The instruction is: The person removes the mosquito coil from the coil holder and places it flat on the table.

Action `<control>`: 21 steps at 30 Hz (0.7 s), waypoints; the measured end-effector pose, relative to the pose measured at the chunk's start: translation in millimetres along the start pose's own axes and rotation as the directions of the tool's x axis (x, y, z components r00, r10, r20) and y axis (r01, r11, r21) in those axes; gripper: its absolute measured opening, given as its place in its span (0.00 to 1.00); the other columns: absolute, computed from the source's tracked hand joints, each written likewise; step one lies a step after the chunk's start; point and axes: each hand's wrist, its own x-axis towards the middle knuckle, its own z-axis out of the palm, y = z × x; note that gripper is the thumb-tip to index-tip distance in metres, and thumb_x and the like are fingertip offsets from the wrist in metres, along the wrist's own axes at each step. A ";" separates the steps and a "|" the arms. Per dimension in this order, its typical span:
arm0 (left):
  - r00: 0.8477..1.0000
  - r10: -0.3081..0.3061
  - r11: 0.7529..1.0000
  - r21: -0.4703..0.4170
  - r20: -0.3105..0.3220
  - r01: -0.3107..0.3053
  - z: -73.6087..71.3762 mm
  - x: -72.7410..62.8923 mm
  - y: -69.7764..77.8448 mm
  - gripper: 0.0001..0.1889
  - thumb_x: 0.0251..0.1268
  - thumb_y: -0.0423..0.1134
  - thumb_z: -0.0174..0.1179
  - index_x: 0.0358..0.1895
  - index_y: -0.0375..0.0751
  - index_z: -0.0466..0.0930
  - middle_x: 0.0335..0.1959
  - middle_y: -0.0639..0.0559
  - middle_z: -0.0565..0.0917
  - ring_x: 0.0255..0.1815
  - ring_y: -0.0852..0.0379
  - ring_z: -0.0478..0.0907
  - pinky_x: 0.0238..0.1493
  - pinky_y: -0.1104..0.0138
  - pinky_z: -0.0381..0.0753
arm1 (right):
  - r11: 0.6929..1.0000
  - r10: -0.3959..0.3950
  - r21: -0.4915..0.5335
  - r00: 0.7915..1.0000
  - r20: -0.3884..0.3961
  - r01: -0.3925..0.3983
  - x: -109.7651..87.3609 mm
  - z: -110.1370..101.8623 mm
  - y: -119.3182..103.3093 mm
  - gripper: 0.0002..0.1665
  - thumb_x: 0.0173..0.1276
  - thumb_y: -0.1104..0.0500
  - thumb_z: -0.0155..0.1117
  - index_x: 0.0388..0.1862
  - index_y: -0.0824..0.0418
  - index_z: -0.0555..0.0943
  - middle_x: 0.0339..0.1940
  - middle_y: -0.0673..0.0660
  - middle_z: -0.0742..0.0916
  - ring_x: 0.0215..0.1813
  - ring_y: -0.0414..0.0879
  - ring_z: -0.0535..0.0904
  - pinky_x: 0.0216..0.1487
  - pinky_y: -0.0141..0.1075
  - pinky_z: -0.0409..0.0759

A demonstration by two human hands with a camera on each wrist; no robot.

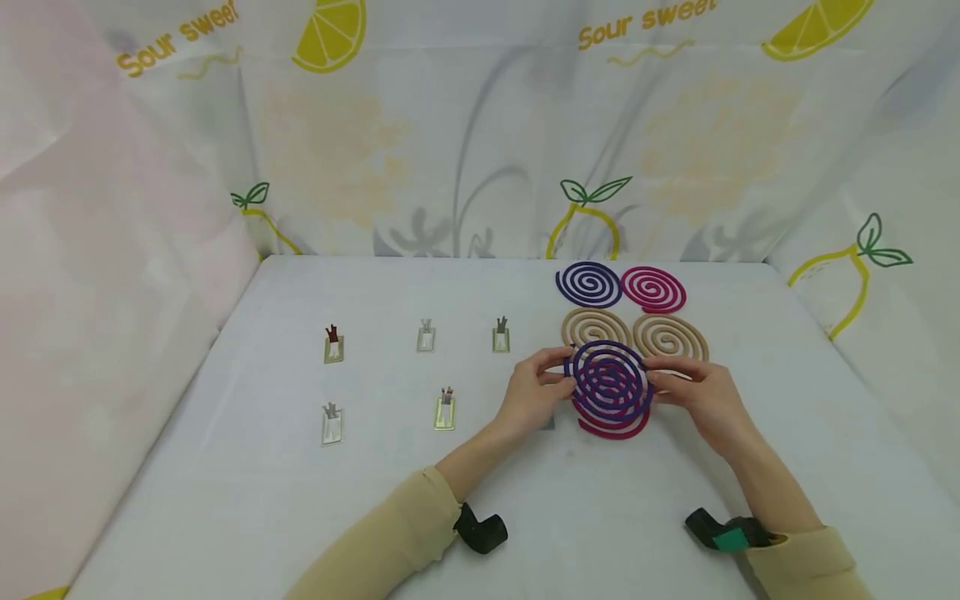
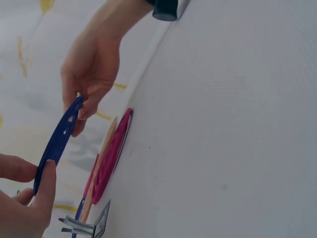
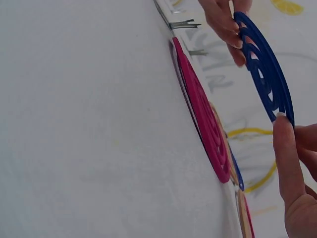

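Observation:
Both hands hold up a dark purple mosquito coil [image 1: 607,379], which looks blue in the wrist views. My left hand [image 1: 528,393] pinches its left edge between thumb and fingers. At the opposite edge, my right hand [image 1: 705,404] pinches it the same way. The coil is raised above a magenta coil [image 3: 204,111] that lies flat on the table, and in the head view it overlaps most of that one. Behind them lie two tan coils [image 1: 670,337], another purple coil [image 1: 588,285] and a second magenta coil [image 1: 654,289].
Several small metal coil stands [image 1: 445,412] with upright prongs are spread over the table's left and middle. One grey stand [image 1: 547,423] is mostly hidden behind the left hand. A lemon-printed cloth [image 1: 435,125] hangs behind the white table [image 1: 247,500].

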 end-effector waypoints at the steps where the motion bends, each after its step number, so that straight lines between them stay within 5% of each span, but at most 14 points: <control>1: 1.000 0.006 1.000 0.004 -0.006 -0.006 2.3 0.6 -1.0 0.21 0.66 0.24 0.59 0.63 0.33 0.76 0.57 0.38 0.82 0.47 0.53 0.84 0.45 0.67 0.87 | 1.000 0.000 0.001 1.000 -0.003 0.000 -0.2 -1.9 0.1 0.09 0.70 0.62 0.66 0.47 0.57 0.88 0.41 0.42 0.89 0.37 0.37 0.86 0.42 0.31 0.87; 10: 0.999 0.006 1.000 0.025 -0.033 -0.005 20.7 3.3 -6.2 0.22 0.63 0.26 0.62 0.61 0.34 0.77 0.57 0.40 0.82 0.49 0.50 0.84 0.47 0.67 0.87 | 1.000 -0.019 0.008 1.000 0.000 0.019 -2.5 -20.1 1.5 0.11 0.69 0.64 0.66 0.49 0.62 0.87 0.41 0.44 0.89 0.38 0.36 0.86 0.42 0.30 0.87; 21: 0.997 0.013 0.997 0.078 -0.080 -0.007 43.1 6.9 -12.0 0.21 0.62 0.27 0.62 0.59 0.37 0.80 0.51 0.43 0.85 0.44 0.60 0.84 0.42 0.72 0.86 | 0.999 -0.015 -0.029 1.000 0.008 0.015 -2.9 -40.1 7.7 0.10 0.69 0.66 0.65 0.46 0.59 0.88 0.41 0.42 0.89 0.40 0.34 0.85 0.43 0.28 0.86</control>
